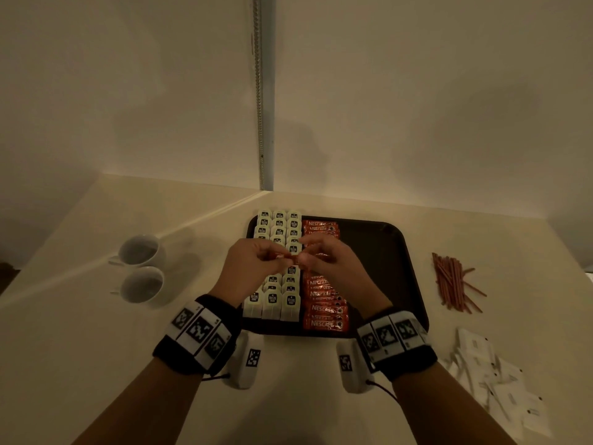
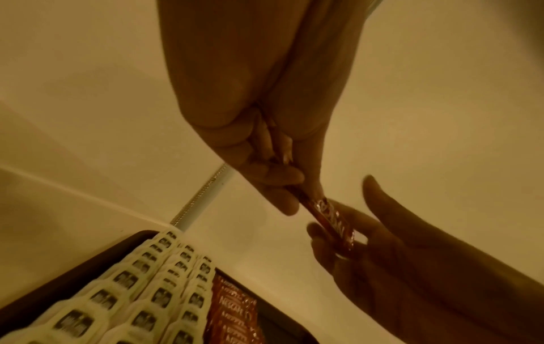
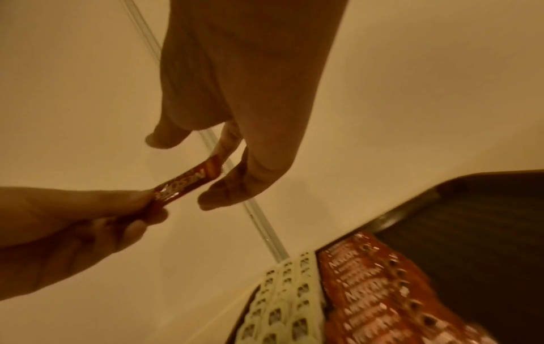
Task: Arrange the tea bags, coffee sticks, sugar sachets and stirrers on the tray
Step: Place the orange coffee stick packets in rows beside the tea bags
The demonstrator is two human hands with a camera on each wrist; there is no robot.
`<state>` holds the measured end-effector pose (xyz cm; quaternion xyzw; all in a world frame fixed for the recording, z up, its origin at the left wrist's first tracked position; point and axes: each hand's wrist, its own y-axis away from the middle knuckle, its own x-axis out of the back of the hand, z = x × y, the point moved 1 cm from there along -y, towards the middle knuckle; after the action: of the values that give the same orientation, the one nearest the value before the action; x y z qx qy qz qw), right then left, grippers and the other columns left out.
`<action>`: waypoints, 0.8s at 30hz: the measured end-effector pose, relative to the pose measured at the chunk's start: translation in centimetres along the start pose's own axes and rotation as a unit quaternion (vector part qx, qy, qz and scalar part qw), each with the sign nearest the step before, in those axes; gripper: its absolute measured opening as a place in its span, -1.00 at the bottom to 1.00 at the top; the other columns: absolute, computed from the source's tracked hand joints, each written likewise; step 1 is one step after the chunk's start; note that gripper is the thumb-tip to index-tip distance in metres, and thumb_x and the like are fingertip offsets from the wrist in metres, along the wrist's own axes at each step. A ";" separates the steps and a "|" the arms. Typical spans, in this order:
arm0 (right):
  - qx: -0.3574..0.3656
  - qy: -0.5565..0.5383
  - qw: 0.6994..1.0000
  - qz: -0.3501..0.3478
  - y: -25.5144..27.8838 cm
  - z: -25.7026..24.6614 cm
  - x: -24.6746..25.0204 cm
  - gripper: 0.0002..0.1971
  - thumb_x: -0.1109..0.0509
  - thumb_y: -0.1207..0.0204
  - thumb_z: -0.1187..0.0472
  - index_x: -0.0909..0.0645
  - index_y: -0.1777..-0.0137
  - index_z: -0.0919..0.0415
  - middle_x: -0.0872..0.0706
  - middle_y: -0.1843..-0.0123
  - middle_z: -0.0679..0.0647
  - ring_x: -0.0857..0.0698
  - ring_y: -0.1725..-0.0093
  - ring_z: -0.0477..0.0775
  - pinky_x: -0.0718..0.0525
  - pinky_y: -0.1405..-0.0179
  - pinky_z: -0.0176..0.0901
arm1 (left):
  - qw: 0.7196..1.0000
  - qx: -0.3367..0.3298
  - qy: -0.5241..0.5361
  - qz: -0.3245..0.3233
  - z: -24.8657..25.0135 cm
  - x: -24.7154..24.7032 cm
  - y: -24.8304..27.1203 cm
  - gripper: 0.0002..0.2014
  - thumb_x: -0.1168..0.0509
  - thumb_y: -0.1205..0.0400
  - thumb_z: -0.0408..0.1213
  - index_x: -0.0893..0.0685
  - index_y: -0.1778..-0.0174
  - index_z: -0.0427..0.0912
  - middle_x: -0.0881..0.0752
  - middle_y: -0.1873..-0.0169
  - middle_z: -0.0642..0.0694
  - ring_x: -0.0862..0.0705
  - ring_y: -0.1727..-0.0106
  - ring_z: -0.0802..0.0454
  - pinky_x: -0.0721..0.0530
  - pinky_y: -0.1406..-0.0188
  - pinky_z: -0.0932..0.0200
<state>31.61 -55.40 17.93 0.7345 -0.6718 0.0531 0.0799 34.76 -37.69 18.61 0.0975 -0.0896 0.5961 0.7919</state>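
Observation:
A dark tray (image 1: 378, 268) lies on the table in front of me. Three columns of white tea bags (image 1: 279, 226) fill its left side, with a row of red coffee sticks (image 1: 324, 303) beside them. Both hands hover over the tray's middle with one coffee stick (image 1: 290, 260) stretched between them. My left hand (image 1: 279, 256) pinches one end of the stick (image 2: 324, 214) between thumb and fingers. My right hand (image 1: 303, 258) has its curled fingers round the other end (image 3: 188, 181), its thumb standing apart. Brown stirrers (image 1: 452, 281) and white sugar sachets (image 1: 494, 377) lie on the table, right of the tray.
Two white cups (image 1: 139, 250) (image 1: 142, 285) stand on the table left of the tray. The tray's right half is bare. A wall corner with a vertical metal conduit (image 1: 261, 123) rises just behind the table.

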 end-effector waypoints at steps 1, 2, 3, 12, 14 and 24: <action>0.007 -0.015 1.000 -0.001 -0.3 -0.3 -0.2 -0.80 -0.39 -0.52 0.29 -0.62 -0.14 0.16 -0.72 0.05 0.04 -0.76 0.11 -0.04 -0.74 0.11 -0.24 | 1.000 -0.007 0.011 0.004 0.4 -0.1 -0.1 -0.84 -0.54 -0.41 -0.44 -0.80 0.19 -0.11 -0.82 0.33 -0.14 -0.79 0.33 0.03 -0.74 0.23 0.27; 0.012 -0.034 0.999 0.002 -0.5 -0.4 -0.2 -0.83 -0.39 -0.52 0.33 -0.64 -0.10 0.25 -0.72 0.09 0.04 -0.75 0.16 -0.07 -0.72 0.15 -0.27 | 1.000 -0.007 0.027 0.010 0.7 0.0 -0.1 -0.86 -0.53 -0.43 -0.43 -0.80 0.18 -0.13 -0.81 0.35 -0.12 -0.78 0.36 0.06 -0.73 0.27 0.29; 0.014 -0.053 0.999 0.005 -0.6 -0.4 -0.2 -0.85 -0.38 -0.52 0.36 -0.64 -0.07 0.32 -0.72 0.11 0.04 -0.74 0.18 -0.08 -0.70 0.16 -0.29 | 0.999 -0.004 0.044 0.015 1.0 0.0 -0.2 -0.88 -0.51 -0.45 -0.43 -0.79 0.18 -0.14 -0.81 0.37 -0.09 -0.77 0.37 0.10 -0.71 0.29 0.33; -0.027 0.001 0.997 -0.067 -0.9 -1.9 -0.2 -0.69 -0.46 -0.46 0.38 -0.52 -0.17 0.22 -0.77 0.19 0.04 -0.78 0.15 -0.09 -0.67 0.22 -0.40 | 0.998 -0.033 0.012 0.057 1.4 0.0 -0.9 -0.81 -0.56 -0.42 -0.36 -0.75 0.16 -0.02 -0.80 0.32 0.04 -0.77 0.27 0.15 -0.72 0.11 0.30; -0.011 0.037 0.996 -0.083 -0.8 -2.7 -0.1 -0.46 -0.48 -0.43 0.38 -0.42 -0.36 0.04 -0.75 0.20 0.02 -0.78 0.14 -0.11 -0.65 0.23 -0.47 | 0.998 -0.024 0.020 0.062 1.7 -0.1 -1.0 -0.79 -0.55 -0.42 -0.38 -0.73 0.12 -0.07 -0.79 0.37 0.01 -0.76 0.32 0.16 -0.70 0.14 0.30; 0.092 0.117 0.988 0.033 -1.3 -4.1 0.7 -0.61 -0.47 -0.46 0.33 -0.53 -0.26 0.10 -0.71 -0.04 -0.06 -0.70 0.03 -0.26 -0.65 0.14 -0.45 | 0.987 0.077 0.107 -0.097 1.8 -1.4 0.4 -0.76 -0.44 -0.53 -0.42 -0.64 -0.11 -0.24 -0.80 0.11 -0.19 -0.81 0.18 0.00 -0.78 0.09 0.18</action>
<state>33.08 -55.19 22.07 0.7048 -0.6742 0.2024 0.0884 33.93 -39.39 20.03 0.1022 0.0515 0.5288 0.8410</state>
